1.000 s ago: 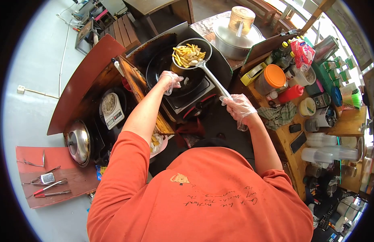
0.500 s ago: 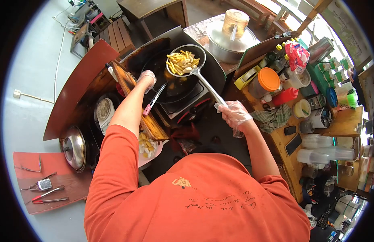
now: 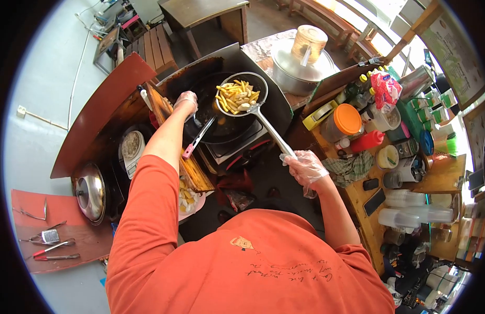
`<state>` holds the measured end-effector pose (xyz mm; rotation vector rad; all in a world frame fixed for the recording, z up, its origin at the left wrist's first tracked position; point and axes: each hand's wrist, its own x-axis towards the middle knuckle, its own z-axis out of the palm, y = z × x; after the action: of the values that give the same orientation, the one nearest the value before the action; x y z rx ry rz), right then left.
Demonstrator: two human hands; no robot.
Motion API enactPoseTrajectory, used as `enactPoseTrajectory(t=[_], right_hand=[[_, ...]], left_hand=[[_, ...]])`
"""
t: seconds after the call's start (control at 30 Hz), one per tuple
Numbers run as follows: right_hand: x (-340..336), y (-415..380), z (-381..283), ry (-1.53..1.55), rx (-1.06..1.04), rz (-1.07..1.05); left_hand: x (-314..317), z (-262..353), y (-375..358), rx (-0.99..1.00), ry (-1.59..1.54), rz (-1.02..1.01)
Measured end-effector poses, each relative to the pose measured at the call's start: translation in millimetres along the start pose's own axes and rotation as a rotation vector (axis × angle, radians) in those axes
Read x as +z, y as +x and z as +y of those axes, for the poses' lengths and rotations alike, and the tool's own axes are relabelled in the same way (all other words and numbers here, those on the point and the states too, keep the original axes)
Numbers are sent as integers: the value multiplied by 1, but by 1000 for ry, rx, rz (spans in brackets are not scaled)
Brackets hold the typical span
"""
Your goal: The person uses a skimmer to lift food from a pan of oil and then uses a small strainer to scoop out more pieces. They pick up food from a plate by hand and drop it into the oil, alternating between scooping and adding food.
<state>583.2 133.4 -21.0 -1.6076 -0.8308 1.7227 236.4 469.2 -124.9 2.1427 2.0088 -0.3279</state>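
Observation:
My right hand (image 3: 306, 168), in a clear plastic glove, is closed around the long metal handle of a round strainer (image 3: 275, 132). The strainer's bowl hangs over a dark wok (image 3: 221, 133) and holds yellow fried strips and paler pieces (image 3: 237, 97). My left hand (image 3: 187, 101), gloved as well, is at the wok's left side, beside the wooden board. Its fingers are mostly hidden, so I cannot see whether it holds anything. A pink-handled metal utensil (image 3: 198, 138) leans at the wok's near-left edge, its tip toward the wok.
A large lidded pot (image 3: 300, 70) stands behind at the right. The right-hand wooden counter (image 3: 357, 205) carries an orange-lidded jar (image 3: 343, 125), a red bottle (image 3: 369, 139), a cloth (image 3: 350, 168) and plastic containers. At left are a domed lid (image 3: 91, 193) and tongs (image 3: 54, 256).
My view has shifted slightly. The strainer remains over the wok in my right hand, and my left hand stays at the wok's left side with its fingers now less visible.

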Motion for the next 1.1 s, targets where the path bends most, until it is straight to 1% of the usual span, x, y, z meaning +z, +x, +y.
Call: enactPoseTrajectory(t=[0.07,0.1,0.13,0.17,0.2,0.23,0.27,0.33,0.37,0.4,0.47,0.53,0.6,0.67,0.73,0.77,0.8,0.87,0.93,0.97,1.0,1.03,1.07,1.1], right_hand=[[0,-2,-1,6,13,-2],[0,-2,-1,17,26,1],[0,-2,0,14,28,-1],[0,-2,2,27,16,-8],[0,-2,2,40,4,-15],[0,-2,3,35,5,-17],[1,-3,3,40,8,-9],[1,-2,4,37,16,-5],[0,0,6,48,-3,-4],[0,1,7,58,-23,-4],[0,0,6,40,-11,3],[1,0,4,19,0,2],[2,0,2,-6,10,30],[2,2,2,-4,15,27],[2,4,7,-71,-48,29],[6,0,2,-87,-38,46],[6,2,5,-98,-57,58],[11,1,3,-76,-26,52],[15,0,1,-49,-20,57],[17,1,1,-39,-4,73],[19,1,1,-43,-1,69],[21,1,1,-42,-7,82],[22,1,2,-42,-11,96],[24,1,1,-45,-23,110]], left_hand=[[-5,1,10,-20,-10,-104],[-14,7,4,36,57,-118],[0,2,22,33,54,-120],[24,-6,55,199,411,-153],[38,-12,73,365,769,-183],[22,-5,53,43,275,-120],[7,2,32,38,270,-122],[-13,10,4,90,-79,51],[-21,13,-4,85,-113,15],[-17,12,-3,75,-119,14],[-8,5,3,178,-124,277],[-24,5,-9,212,-159,284],[-51,0,-20,558,1067,256],[-14,-48,22,557,286,731],[-97,-32,-126,336,-144,590],[-108,-48,-162,422,-207,737],[-105,-66,-189,355,-400,785],[-91,-107,-245,269,-586,835],[-56,-138,-293,-192,-967,607],[-15,-163,-299,-327,-1002,545],[43,-187,-301,-457,-1037,479],[103,-201,-309,-381,-867,461],[131,-193,-325,-304,-689,343],[135,-168,-347,-324,-609,201]])
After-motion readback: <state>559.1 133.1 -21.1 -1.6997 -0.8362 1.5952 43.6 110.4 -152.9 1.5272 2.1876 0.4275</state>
